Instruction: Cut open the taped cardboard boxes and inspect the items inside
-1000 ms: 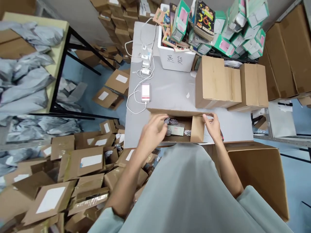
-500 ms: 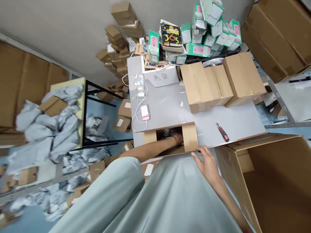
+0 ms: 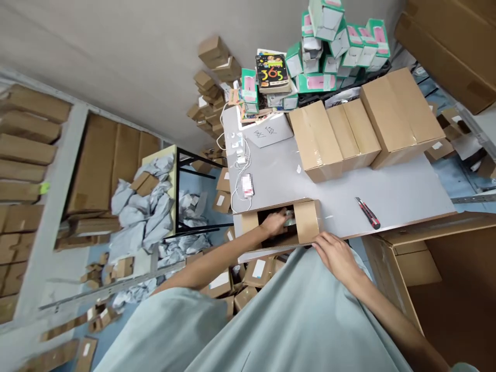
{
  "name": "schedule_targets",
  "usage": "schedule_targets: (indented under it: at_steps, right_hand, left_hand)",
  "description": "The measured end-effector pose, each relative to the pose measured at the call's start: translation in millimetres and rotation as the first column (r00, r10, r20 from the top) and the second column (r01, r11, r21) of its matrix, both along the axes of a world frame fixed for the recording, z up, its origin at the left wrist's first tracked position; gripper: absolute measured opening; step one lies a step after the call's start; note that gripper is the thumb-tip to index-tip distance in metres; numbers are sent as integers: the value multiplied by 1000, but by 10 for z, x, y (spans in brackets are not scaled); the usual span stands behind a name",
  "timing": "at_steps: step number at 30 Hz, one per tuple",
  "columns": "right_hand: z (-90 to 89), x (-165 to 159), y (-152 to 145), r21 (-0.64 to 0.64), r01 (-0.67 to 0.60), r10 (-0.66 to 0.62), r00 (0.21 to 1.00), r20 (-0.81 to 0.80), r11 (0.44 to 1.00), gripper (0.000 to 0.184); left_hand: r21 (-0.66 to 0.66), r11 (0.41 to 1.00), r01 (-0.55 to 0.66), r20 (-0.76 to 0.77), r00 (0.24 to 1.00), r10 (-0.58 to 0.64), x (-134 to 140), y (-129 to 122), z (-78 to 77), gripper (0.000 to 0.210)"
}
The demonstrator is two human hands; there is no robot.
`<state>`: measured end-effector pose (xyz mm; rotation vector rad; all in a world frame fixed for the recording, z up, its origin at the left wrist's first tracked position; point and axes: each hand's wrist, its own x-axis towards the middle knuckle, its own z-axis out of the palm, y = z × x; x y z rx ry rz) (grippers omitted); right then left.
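An open cardboard box point(image 3: 309, 222) sits at the near edge of the grey table, its side flaps folded out. My left hand point(image 3: 275, 223) reaches into it, fingers closed around a small shiny, see-through item point(image 3: 289, 219) whose kind I cannot make out. The inside of the box is dark, and the fingertips are partly hidden. At the near right corner of the same box, my right hand point(image 3: 335, 254) has its fingers curled on the edge. Right of the box, a red and black box cutter point(image 3: 368, 213) lies on the table with its blade showing.
Closed cartons point(image 3: 320, 142) stand at the table's back right, beside stacked green-and-white boxes point(image 3: 315, 82) and books point(image 3: 272, 73). A cable and power strip point(image 3: 241, 150) lie at left. A large open carton point(image 3: 391, 274) stands at right. Grey parcels point(image 3: 134, 222) fill the left shelf.
My left hand has moved left and up inside the box, and a shiny item now shows at its fingers. My right hand has closed onto the box corner. The view has turned left.
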<state>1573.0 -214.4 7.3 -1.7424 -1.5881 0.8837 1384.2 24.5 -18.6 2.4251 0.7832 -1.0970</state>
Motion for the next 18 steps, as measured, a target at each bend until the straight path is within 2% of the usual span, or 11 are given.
schedule_targets:
  at_steps: [3,5,7,9,11,12,14,16,18]
  right_hand:
    - [-28,120,28,16,-70,70,998,0,997,23]
    - [-49,173,38,22,-104,104,995,-7,994,24]
    - [-73,212,53,19,-131,131,991,-21,991,26]
    - [-90,250,88,16,-137,138,988,-68,990,23]
    - [-87,297,153,21,-107,109,981,-163,994,19]
    - [-73,323,198,19,-76,78,972,-220,997,22]
    - [-14,378,311,8,-3,5,943,-333,1000,41]
    - [92,426,436,12,44,-34,891,-453,999,62]
    - [247,465,553,52,52,-13,819,-573,997,76]
  left_hand:
    - [52,996,-67,8,998,67,-248,15,324,65]
    - [81,984,-156,134,980,145,-389,-54,596,70]
    - [92,953,-288,337,910,243,-496,-172,894,72]
    - [79,896,-437,544,772,329,-565,-308,1201,71]
    - [15,808,-589,707,577,408,-602,-431,1488,68]
    - [-42,742,-669,767,454,453,-612,-484,1612,68]
    - [-202,563,-801,831,164,532,-617,-570,1798,73]
    - [-419,367,-831,805,-153,573,-600,-644,1876,79]
    - [-648,201,-735,669,-423,611,-545,-721,1846,78]
